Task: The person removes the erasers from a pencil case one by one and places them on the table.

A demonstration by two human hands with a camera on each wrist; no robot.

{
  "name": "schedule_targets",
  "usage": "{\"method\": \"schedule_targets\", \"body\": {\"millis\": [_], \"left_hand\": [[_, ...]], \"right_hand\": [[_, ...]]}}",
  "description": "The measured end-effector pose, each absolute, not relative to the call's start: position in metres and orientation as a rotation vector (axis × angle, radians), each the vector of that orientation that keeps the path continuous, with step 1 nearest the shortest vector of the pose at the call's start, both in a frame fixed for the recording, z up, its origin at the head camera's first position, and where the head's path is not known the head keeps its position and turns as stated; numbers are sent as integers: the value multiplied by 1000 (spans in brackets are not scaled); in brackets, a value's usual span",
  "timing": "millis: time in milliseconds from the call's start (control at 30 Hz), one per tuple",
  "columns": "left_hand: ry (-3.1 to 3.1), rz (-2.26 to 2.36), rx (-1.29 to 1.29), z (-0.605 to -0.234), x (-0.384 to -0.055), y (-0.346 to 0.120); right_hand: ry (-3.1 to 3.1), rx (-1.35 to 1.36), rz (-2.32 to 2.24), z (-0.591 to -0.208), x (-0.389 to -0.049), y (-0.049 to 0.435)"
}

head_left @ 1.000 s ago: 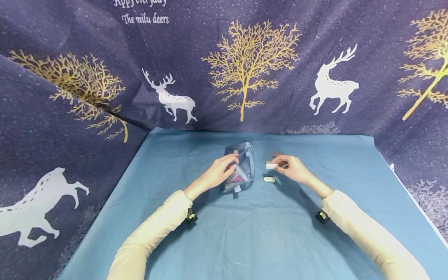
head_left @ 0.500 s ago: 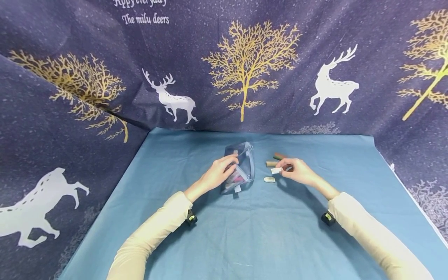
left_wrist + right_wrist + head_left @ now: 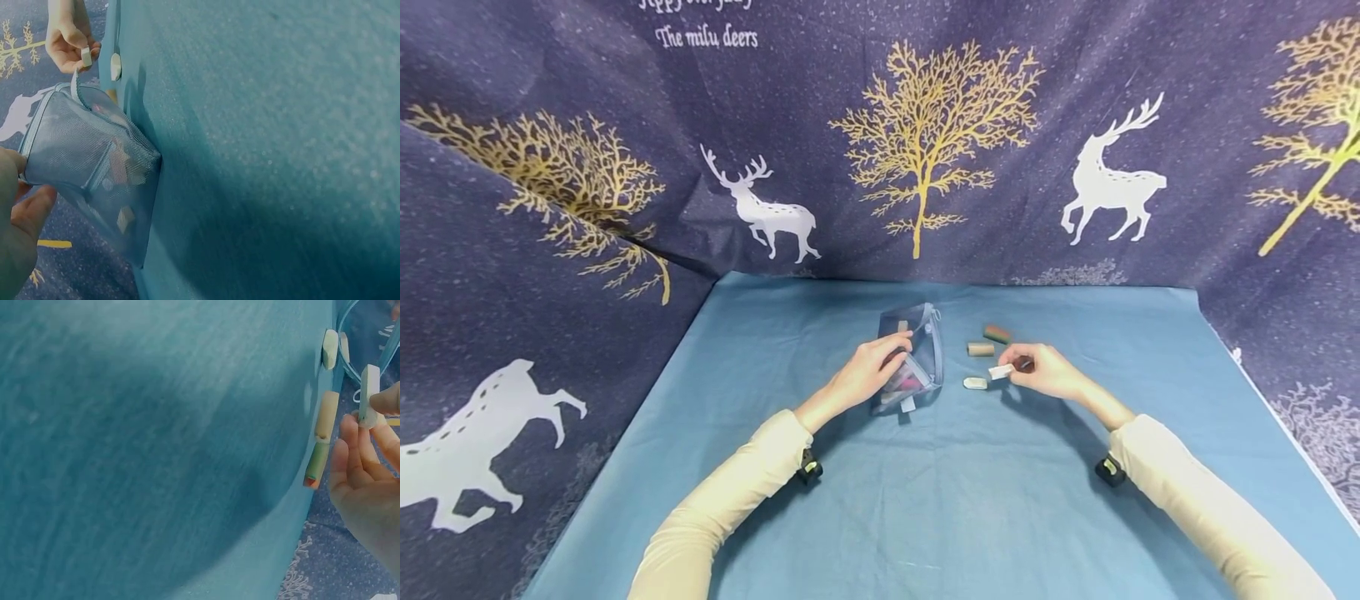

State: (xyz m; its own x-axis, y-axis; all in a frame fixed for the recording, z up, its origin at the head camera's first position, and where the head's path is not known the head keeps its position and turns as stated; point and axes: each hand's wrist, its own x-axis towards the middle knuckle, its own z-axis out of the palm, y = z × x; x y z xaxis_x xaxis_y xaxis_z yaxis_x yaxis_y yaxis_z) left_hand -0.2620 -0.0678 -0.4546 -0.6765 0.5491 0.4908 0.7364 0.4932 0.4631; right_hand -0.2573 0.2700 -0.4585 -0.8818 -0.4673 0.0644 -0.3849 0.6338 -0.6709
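Observation:
My left hand [image 3: 872, 367] holds a blue see-through mesh zip pouch [image 3: 917, 320] by its edge, with thumb and fingers on the rim in the left wrist view. Several small pieces show through the mesh [image 3: 75, 144], among them a pinkish one. To the right of the pouch, my right hand [image 3: 1048, 372] pinches a small white block [image 3: 1001, 372], like an eraser, between thumb and fingers, raised off the cloth. Close beside it lies a pale oval-ended piece [image 3: 975, 383]. Behind these lie a tan block [image 3: 981, 349] and a green and red-brown block [image 3: 997, 334].
A blue cloth [image 3: 880, 517] covers the table. Dark fabric with deer and trees [image 3: 1000, 125] hangs along the back and left. A pale tag [image 3: 907, 404] sticks out from the pouch's near side.
My right hand has drawn right and nearer with the white block, uncovering the tan block and the green and red-brown one. The left hand stays on the pouch.

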Motion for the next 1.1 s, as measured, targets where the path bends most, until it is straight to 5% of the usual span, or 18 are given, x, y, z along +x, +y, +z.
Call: {"method": "schedule_targets", "body": {"millis": [1100], "left_hand": [[-2510,-983,-1136,-460,-258,-64]], "right_hand": [[2704,-738,-822,-469,-257,283]]}}
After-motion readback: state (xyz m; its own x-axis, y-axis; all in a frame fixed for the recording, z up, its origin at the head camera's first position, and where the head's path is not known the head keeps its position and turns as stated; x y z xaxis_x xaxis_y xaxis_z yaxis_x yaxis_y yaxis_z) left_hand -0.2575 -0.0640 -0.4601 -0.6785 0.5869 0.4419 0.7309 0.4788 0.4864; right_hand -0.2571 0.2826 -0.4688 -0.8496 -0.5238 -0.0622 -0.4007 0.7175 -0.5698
